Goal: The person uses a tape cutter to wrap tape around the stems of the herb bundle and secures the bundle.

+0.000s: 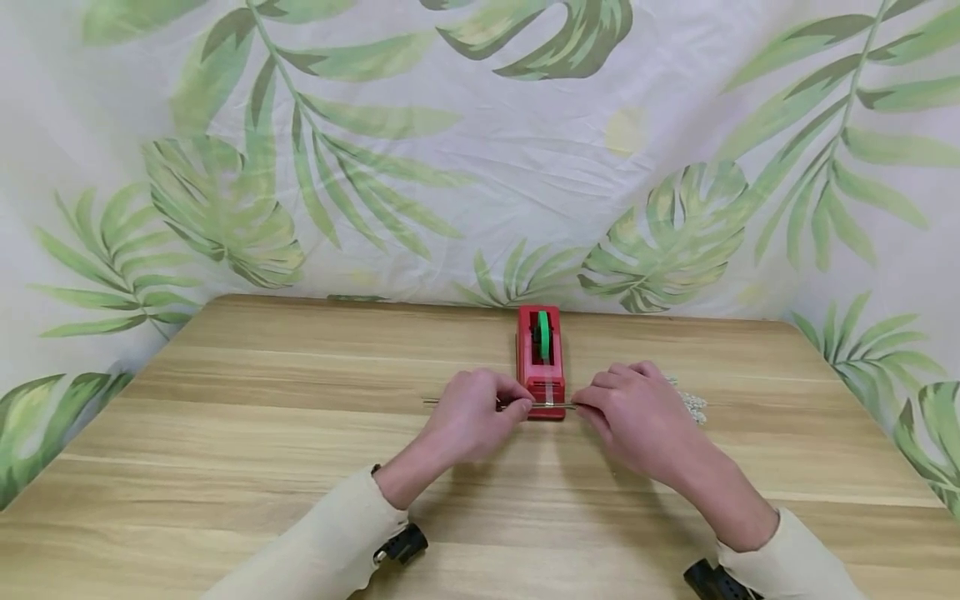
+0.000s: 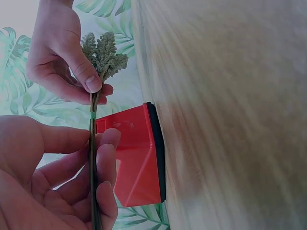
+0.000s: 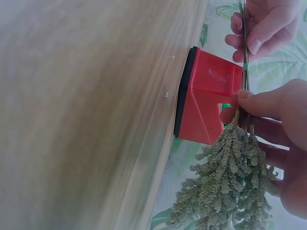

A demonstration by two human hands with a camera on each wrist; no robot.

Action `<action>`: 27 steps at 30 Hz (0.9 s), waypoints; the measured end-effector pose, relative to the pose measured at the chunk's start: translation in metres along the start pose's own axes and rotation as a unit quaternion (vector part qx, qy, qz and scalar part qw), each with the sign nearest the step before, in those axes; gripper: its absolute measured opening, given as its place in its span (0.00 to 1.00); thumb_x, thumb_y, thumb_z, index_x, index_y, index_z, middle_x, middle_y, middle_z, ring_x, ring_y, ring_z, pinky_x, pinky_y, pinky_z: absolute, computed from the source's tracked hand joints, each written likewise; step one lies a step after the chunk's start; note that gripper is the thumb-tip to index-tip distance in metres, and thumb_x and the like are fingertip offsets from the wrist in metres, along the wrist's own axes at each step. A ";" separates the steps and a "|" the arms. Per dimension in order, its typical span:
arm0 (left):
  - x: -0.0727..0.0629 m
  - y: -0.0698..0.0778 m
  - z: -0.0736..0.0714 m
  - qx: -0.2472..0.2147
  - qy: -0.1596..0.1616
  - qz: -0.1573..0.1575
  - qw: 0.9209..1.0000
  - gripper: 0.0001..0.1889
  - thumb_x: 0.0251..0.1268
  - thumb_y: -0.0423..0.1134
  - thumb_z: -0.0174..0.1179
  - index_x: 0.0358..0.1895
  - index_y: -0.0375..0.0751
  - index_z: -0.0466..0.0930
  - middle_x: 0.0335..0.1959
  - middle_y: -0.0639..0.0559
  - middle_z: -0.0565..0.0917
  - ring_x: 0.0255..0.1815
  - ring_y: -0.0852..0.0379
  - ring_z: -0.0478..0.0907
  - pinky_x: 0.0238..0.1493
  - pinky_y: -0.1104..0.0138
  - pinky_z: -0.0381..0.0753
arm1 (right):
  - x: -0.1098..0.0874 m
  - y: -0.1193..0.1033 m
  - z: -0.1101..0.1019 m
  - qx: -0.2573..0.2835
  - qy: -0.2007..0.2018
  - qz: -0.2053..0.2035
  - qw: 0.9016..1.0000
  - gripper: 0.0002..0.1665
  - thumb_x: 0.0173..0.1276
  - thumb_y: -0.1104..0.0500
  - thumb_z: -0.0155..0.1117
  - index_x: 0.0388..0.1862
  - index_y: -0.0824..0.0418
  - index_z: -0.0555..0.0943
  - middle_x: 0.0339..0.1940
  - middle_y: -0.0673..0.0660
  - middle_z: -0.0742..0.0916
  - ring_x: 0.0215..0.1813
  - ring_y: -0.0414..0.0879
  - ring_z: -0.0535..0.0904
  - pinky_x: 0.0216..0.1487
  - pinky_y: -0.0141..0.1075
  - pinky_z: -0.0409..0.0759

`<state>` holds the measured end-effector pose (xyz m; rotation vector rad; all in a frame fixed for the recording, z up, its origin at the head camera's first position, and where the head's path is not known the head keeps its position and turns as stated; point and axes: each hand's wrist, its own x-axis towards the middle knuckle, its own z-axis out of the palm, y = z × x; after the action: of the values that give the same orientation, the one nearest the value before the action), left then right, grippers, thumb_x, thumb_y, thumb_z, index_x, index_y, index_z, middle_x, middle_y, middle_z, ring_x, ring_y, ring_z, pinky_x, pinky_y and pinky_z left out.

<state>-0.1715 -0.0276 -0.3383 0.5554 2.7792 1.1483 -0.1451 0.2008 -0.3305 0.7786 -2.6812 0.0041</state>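
Note:
A bunch of dried flowers (image 3: 225, 177) with pale green, beaded heads lies sideways between both hands, its thin stems (image 2: 92, 167) bundled together. My left hand (image 1: 476, 412) pinches the stems toward their bare end. Just below the heads, my right hand (image 1: 633, 417) grips the same stems between thumb and fingers. Between the hands, a narrow band of tape (image 3: 245, 66) crosses the stems. Directly behind them stands a red tape dispenser (image 1: 538, 367) with a green wheel (image 1: 544, 335); clear tape runs down its front to the stems. In the head view the right hand partly hides the flower heads.
The wood-grain table (image 1: 262, 450) stretches out on both sides of the hands. A white cloth with green leaf prints (image 1: 525, 167) hangs behind its far edge. Small pale crumbs (image 3: 166, 95) lie on the tabletop near the dispenser.

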 end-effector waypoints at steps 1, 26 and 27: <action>0.000 0.000 0.000 0.003 0.000 0.001 1.000 0.08 0.75 0.39 0.64 0.44 0.46 0.94 0.37 0.57 0.92 0.41 0.59 0.82 0.50 0.60 0.82 | 0.000 0.000 0.001 -0.001 0.007 -0.002 1.000 0.05 0.68 0.56 0.77 0.41 0.52 0.93 0.37 0.48 0.93 0.46 0.48 0.89 0.51 0.48 0.81; 0.003 -0.002 0.004 0.004 0.028 -0.002 1.000 0.05 0.73 0.36 0.67 0.40 0.46 0.93 0.33 0.58 0.90 0.36 0.58 0.79 0.46 0.61 0.79 | 0.000 0.001 -0.002 0.000 -0.049 0.024 0.999 0.11 0.73 0.58 0.70 0.50 0.53 0.92 0.42 0.49 0.93 0.50 0.50 0.81 0.59 0.56 0.71; 0.003 -0.002 0.004 0.006 0.030 -0.001 1.000 0.05 0.73 0.36 0.67 0.40 0.47 0.93 0.33 0.58 0.91 0.37 0.58 0.80 0.47 0.60 0.80 | 0.001 0.002 -0.002 0.001 -0.043 0.024 0.999 0.09 0.72 0.58 0.71 0.49 0.52 0.93 0.41 0.49 0.93 0.49 0.49 0.81 0.59 0.56 0.71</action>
<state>-0.1744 -0.0253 -0.3424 0.5260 2.8376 1.1691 -0.1460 0.2019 -0.3283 0.7317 -2.7799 -0.0147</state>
